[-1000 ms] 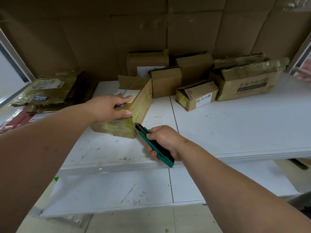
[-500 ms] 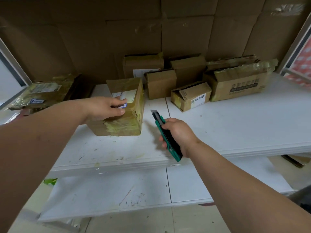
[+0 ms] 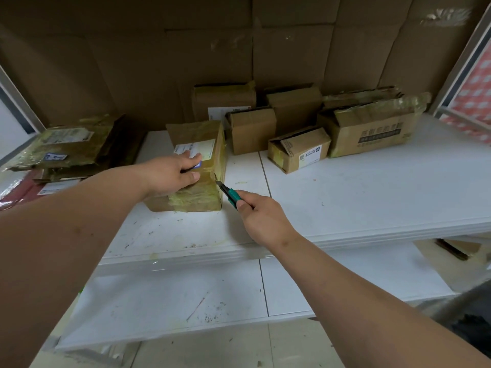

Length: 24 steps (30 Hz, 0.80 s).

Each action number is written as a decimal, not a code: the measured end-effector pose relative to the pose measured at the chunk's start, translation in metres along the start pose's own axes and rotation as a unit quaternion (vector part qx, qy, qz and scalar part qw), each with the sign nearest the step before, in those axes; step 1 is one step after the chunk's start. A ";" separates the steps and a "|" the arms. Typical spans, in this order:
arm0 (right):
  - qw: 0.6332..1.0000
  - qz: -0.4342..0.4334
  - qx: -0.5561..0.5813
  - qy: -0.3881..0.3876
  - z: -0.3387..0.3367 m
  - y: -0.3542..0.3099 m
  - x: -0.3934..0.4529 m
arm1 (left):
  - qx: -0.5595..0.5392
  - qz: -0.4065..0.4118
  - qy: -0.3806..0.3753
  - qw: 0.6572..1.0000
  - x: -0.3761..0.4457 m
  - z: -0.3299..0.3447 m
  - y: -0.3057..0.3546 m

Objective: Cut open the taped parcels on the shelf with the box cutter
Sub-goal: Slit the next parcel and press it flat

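Taped parcel (image 3: 195,166) sits on the white shelf (image 3: 358,195), near the front edge left of centre, long side running away from the camera. Left hand (image 3: 170,174) lies flat on its top by the shipping label (image 3: 195,150), fingers fairly straight, pressing it down rather than gripping. Right hand (image 3: 261,216) is curled round the green box cutter (image 3: 230,195), thumb up on the handle, nothing else in it. Change since a second ago: the cutter was hanging back beside the parcel's near corner, then lifted clear with the blade out; now its tip has come in to the parcel's right near top edge, touching or just short of the tape, hard to tell which. The parcel has also been turned a little and steadied. So the approach looks finished and the cut itself is probably about to start; no slit visible yet. Other boxes (image 3: 297,128) at the back against the cardboard wall, some flaps already loose. Flat wrapped packets (image 3: 66,144) are stacked far left.
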State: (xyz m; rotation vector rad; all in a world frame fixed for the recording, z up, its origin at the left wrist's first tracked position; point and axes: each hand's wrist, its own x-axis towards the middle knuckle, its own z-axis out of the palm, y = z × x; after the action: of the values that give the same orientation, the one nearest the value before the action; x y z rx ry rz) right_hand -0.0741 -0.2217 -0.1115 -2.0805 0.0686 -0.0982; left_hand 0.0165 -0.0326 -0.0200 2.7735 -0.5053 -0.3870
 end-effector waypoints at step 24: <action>0.982 0.041 -0.185 -0.025 0.010 -0.011 -0.003 | 0.026 0.002 0.012 1.000 0.005 0.003 -0.003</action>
State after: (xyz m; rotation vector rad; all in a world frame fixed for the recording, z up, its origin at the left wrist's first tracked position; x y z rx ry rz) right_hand -0.0755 -0.2072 -0.1068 -2.4471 0.1501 0.0202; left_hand 0.0214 -0.0328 -0.0248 2.8225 -0.5218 -0.3446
